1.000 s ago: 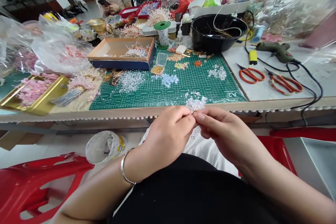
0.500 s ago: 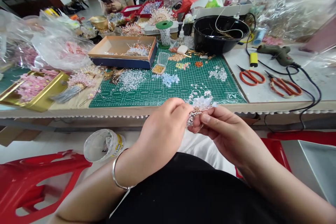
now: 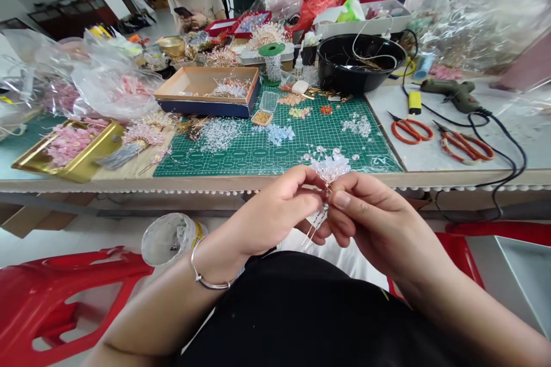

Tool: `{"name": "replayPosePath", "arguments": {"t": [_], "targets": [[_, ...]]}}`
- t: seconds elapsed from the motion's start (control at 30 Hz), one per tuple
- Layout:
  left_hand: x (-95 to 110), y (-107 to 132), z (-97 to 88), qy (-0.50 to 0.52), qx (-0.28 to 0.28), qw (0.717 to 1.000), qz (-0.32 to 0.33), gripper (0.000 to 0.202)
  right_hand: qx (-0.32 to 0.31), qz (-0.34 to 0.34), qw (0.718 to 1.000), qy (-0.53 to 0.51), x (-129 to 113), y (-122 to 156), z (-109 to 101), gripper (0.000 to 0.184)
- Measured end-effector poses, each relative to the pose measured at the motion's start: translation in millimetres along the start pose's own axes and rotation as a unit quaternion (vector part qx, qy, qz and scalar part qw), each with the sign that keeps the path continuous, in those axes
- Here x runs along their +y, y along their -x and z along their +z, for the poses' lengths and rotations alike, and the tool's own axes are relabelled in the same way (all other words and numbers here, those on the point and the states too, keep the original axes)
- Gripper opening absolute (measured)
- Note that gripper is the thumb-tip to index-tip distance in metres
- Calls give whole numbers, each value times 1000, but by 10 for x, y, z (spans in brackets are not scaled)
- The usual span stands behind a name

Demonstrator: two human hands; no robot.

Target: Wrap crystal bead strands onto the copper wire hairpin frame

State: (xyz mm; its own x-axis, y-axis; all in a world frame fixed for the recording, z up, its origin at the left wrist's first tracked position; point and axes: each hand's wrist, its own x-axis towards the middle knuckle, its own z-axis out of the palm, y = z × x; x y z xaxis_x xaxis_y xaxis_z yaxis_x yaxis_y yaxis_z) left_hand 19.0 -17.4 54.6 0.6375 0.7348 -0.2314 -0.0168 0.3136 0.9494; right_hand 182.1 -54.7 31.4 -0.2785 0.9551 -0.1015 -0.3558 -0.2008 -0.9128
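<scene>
Both my hands meet just in front of the table's edge, over my lap. My left hand [image 3: 275, 212] and my right hand [image 3: 370, 218] each pinch the wire stems of a small clear beaded flower ornament [image 3: 329, 167]. Its crystal petals stand above my fingertips and thin wire ends hang below. A silver bangle sits on my left wrist. Behind the ornament lies a green cutting mat [image 3: 275, 152] with several heaps of clear and coloured beads.
Two orange scissors [image 3: 411, 129] and a glue gun [image 3: 451, 90] with its cable lie at the right. A black bowl [image 3: 359, 60], a brown box [image 3: 206, 89] and a gold tray [image 3: 69, 152] stand behind. Red stools [image 3: 55, 298] flank me. A person sits opposite.
The ornament has turned upright between my fingers, with its petals now on top and wire ends below. My hands shifted slightly lower and the view tilted a little.
</scene>
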Motion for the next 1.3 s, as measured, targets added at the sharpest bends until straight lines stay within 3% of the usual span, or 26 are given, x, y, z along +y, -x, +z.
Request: {"name": "replayPosePath", "arguments": {"t": [0.1,0.17,0.23,0.3,0.4,0.47,0.57,0.63,0.73,0.83,0.93,1.03,1.17,1.23,1.3], "targets": [[-35,13,-4,-77,39,996,35,10,3,8,1000,6,-15,15,-1,15],[-63,25,-8,-196,82,973,89,10,4,16,1000,3,-13,29,-12,17],[-95,35,-5,-327,133,920,168,9,13,26,1000,7,-3,47,-27,20],[-128,34,5,-427,183,845,264,10,28,27,999,18,7,68,-33,23],[-168,3,13,-494,233,745,384,10,42,23,999,11,9,91,-6,27],[-180,-29,5,-504,246,711,424,9,35,21,999,-12,-2,93,23,26],[-170,-56,-22,-505,250,697,444,8,23,21,998,-51,-31,72,27,25],[-156,-48,-37,-517,250,686,446,8,21,16,1000,-9,-60,44,-17,24],[-147,-11,-37,-577,259,645,428,10,-2,13,991,136,-120,-4,-108,23],[-168,11,-20,-638,264,602,401,13,6,44,990,135,-169,-40,-132,20],[-220,-10,-11,-657,261,597,379,18,48,75,996,12,-161,-67,-60,24],[-278,-55,-19,-638,269,621,368,16,86,58,993,-57,-98,-105,35,31],[-280,-85,-32,-586,256,684,351,13,150,12,987,-60,-2,-181,92,33],[-249,-73,-29,-565,227,726,318,16,171,3,984,-59,32,-212,94,30],[-227,-50,-21,-560,197,749,296,20,185,-7,981,-60,57,-224,95,25]]}}
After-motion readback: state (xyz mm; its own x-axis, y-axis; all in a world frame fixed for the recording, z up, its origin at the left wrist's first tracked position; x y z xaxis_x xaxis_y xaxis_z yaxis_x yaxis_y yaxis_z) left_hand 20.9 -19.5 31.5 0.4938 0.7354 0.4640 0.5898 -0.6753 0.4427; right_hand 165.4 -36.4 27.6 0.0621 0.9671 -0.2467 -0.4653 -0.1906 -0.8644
